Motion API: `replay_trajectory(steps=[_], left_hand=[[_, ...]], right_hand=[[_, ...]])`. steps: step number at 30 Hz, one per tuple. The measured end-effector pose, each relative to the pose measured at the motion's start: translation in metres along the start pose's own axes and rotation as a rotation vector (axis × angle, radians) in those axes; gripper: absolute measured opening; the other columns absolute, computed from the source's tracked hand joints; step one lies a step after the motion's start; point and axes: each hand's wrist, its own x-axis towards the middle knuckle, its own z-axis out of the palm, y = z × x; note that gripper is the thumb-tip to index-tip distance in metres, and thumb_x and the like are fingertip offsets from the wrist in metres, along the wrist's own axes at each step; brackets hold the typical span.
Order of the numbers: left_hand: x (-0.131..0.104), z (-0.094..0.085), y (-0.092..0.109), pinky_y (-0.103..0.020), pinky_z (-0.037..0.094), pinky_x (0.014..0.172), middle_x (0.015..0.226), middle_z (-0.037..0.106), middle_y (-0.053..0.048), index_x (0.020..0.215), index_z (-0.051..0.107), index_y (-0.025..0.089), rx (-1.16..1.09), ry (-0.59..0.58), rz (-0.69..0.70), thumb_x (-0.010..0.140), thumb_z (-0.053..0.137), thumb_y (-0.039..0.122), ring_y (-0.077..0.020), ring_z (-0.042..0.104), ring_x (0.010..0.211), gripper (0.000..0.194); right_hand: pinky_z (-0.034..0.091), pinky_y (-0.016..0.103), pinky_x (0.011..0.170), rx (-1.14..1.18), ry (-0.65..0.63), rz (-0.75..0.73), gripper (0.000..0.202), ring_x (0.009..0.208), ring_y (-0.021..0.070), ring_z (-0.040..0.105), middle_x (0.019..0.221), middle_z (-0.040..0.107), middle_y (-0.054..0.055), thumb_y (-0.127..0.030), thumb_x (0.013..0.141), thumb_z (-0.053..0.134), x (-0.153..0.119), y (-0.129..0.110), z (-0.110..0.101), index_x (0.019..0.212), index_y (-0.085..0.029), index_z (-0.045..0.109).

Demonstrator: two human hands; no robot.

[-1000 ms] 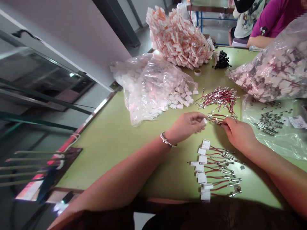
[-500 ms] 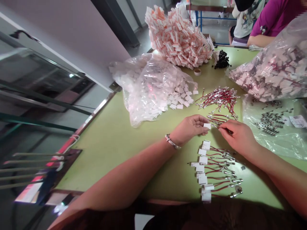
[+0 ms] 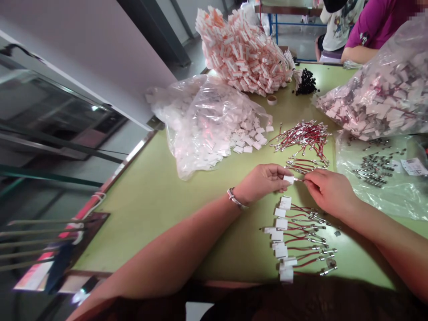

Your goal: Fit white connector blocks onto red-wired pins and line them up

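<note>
My left hand point(image 3: 265, 182), with a bracelet on the wrist, pinches a small white plastic connector housing point(image 3: 288, 179) between thumb and fingers. Facing it, my right hand point(image 3: 331, 189) is closed on a short wire, whose metal terminal point(image 3: 298, 180) points at the housing's right side. Whether the tip sits inside the housing I cannot tell. Just beyond my hands lie several loose red wires point(image 3: 302, 166) with metal ends. Nearer to me, a column of white housings point(image 3: 281, 249) has red wires attached, with metal ends pointing right.
A pile of red wires point(image 3: 306, 133) lies farther back. Clear bags hold white housings point(image 3: 247, 138), white-and-orange parts point(image 3: 244, 53) and more white pieces point(image 3: 384, 102). Small metal parts point(image 3: 374, 169) rest on clear plastic at right. Another person's purple sleeve point(image 3: 371, 26) shows across the table.
My right fingers and the wire's terminal have come slightly closer to the white housing. The whole view has shifted a little; both hands keep their grip.
</note>
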Motion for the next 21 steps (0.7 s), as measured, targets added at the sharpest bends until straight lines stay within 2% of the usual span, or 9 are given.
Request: replay_trajectory(steps=[5,8,11,16,19,21], left_hand=[[-0.003,0.002,0.004,-0.02,0.046,0.053,0.06,0.063,0.003,0.09,0.068,0.014,0.036,0.006,0.015,0.066,0.073,0.016,-0.0057,0.054,0.051,0.025],[-0.004,0.003,0.007,-0.02,0.048,0.055,0.063,0.065,0.002,0.084,0.068,0.015,0.025,-0.053,0.01,0.063,0.073,0.015,-0.0063,0.056,0.055,0.021],[-0.003,0.003,0.006,-0.02,0.048,0.053,0.059,0.064,0.003,0.082,0.066,0.014,0.004,-0.1,0.006,0.063,0.074,0.018,-0.0072,0.057,0.053,0.02],[-0.001,0.006,-0.003,-0.023,0.049,0.055,0.057,0.062,0.002,0.083,0.064,0.012,0.007,-0.156,-0.002,0.066,0.073,0.023,-0.0092,0.058,0.053,0.022],[-0.001,0.004,0.004,-0.024,0.048,0.057,0.06,0.061,0.002,0.085,0.065,0.013,0.2,-0.2,0.054,0.07,0.07,0.025,-0.0095,0.057,0.055,0.02],[0.0,-0.006,0.012,-0.025,0.048,0.062,0.072,0.064,-0.001,0.085,0.068,0.015,0.423,-0.145,0.173,0.069,0.072,0.027,-0.0111,0.058,0.063,0.02]], right_hand=[[0.032,0.029,0.055,-0.048,-0.066,-0.013,0.024,0.061,0.0153,0.057,0.075,0.068,0.005,-0.021,0.088,0.042,0.0,-0.005,-0.002,0.079,-0.018,0.064],[0.033,0.029,0.057,-0.005,-0.109,-0.102,0.024,0.064,0.0163,0.058,0.077,0.068,0.005,-0.022,0.09,0.041,0.001,-0.005,-0.004,0.082,-0.019,0.064],[0.034,0.029,0.059,0.045,-0.111,-0.151,0.024,0.068,0.0168,0.058,0.078,0.067,0.006,-0.023,0.091,0.04,0.001,-0.004,-0.002,0.083,-0.02,0.063],[0.036,0.029,0.061,0.13,-0.113,-0.058,0.023,0.068,0.0168,0.059,0.076,0.067,0.006,-0.022,0.09,0.041,0.0,-0.006,0.007,0.081,-0.018,0.061],[0.037,0.029,0.059,0.126,-0.165,0.004,0.022,0.065,0.0174,0.059,0.073,0.067,0.007,-0.022,0.088,0.043,-0.001,-0.009,0.01,0.078,-0.017,0.062],[0.038,0.029,0.06,0.14,-0.183,0.011,0.021,0.066,0.0175,0.059,0.074,0.068,0.007,-0.023,0.088,0.045,-0.003,-0.012,0.01,0.078,-0.017,0.063]])
